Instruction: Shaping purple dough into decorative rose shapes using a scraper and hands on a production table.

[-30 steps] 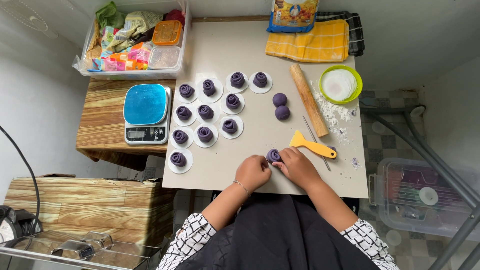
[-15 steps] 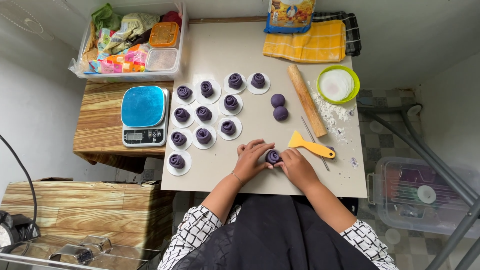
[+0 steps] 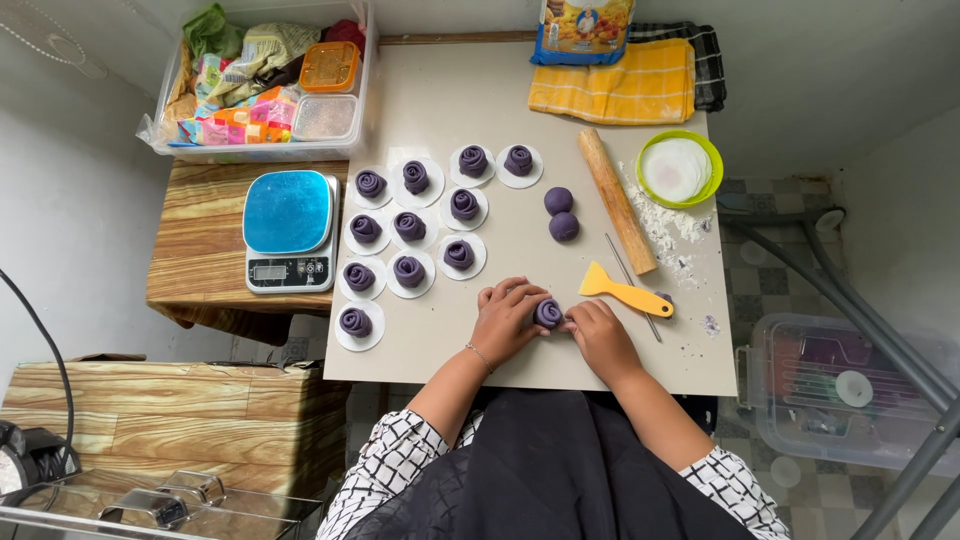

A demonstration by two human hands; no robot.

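i saw the left hand [image 3: 508, 318] and the right hand [image 3: 598, 333] meet at the near edge of the worktop [image 3: 440, 100], both closed around one purple dough rose [image 3: 548, 313]. the left grip curled over it from the left side, fingertips on its top and flank; the right grip pinched its right side with thumb and fingers. the rose sat on the worktop between the two hands, touching both.

just right of the hands lay a yellow scraper [image 3: 625, 291] with a thin metal skewer [image 3: 632, 286] crossing under it. beyond that a wooden rolling pin [image 3: 616, 199] lay at an angle, with loose flour [image 3: 672, 232] beside it and a green bowl [image 3: 680, 168] of white paper rounds further back. two plain purple dough balls [image 3: 559, 213] sat touching each other left of the pin.

to the left, finished roses [image 3: 410, 226] sat in rows, each on its own white paper round. a blue kitchen scale [image 3: 289, 229] stood on a wooden side table [image 3: 200, 240], and a clear bin [image 3: 263, 80] of packets sat behind it. a yellow cloth [image 3: 615, 85] lay at the far edge.
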